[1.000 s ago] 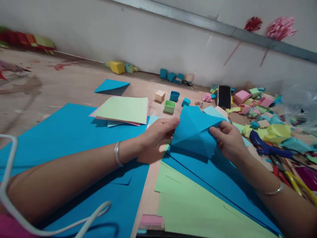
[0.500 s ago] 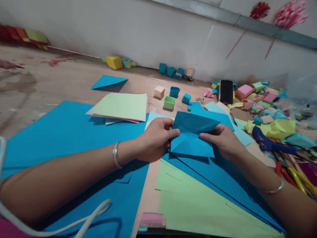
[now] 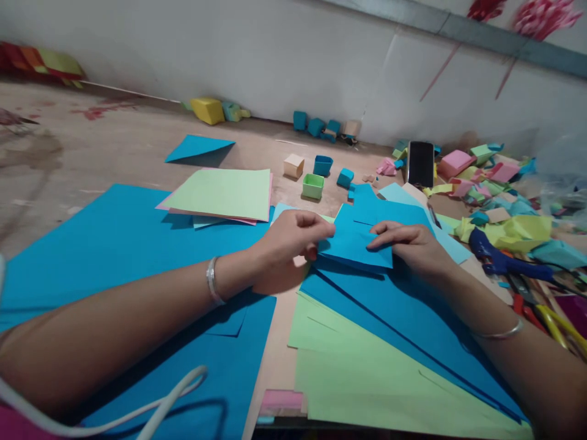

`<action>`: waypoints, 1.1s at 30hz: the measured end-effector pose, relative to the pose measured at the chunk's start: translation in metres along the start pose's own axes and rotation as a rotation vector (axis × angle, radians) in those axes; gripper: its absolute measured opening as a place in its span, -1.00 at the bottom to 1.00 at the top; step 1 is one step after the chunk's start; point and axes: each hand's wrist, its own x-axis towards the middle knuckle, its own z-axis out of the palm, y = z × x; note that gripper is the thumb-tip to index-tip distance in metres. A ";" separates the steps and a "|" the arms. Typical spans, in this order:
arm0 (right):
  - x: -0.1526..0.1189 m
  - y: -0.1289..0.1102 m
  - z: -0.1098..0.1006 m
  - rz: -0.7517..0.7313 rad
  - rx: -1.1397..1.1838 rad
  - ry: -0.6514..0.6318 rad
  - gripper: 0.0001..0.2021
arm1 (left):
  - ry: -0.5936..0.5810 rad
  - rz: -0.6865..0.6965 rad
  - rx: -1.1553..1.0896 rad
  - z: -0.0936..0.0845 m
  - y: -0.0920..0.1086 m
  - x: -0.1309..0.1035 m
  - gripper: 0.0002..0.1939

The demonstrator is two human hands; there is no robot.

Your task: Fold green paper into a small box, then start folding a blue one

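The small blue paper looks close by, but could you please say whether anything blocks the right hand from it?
Nothing visible does: the right hand has its fingers on the small blue paper, and the left hand pinches the paper's left edge.

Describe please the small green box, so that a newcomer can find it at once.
Below the wall, on the table, find the stack of sheets topped with pale green. Just right of it are a peach box, a blue box and, in front of them, the green box. Of these three, only this one is green.
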 end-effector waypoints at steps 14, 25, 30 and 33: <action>-0.020 -0.036 0.020 -0.756 -1.029 0.238 -0.65 | 0.101 -0.119 -0.301 0.011 -0.001 -0.003 -0.71; -0.019 -0.029 0.019 -0.556 -0.812 0.339 -0.89 | 0.100 0.504 0.508 0.002 0.005 -0.006 -0.69; -0.021 -0.031 0.021 -0.581 -0.763 0.329 -0.89 | 0.093 0.787 0.831 -0.003 -0.002 -0.007 -0.82; -0.022 -0.032 0.023 -0.537 -0.706 0.320 -0.90 | 0.110 0.781 0.823 -0.003 -0.004 -0.008 -0.86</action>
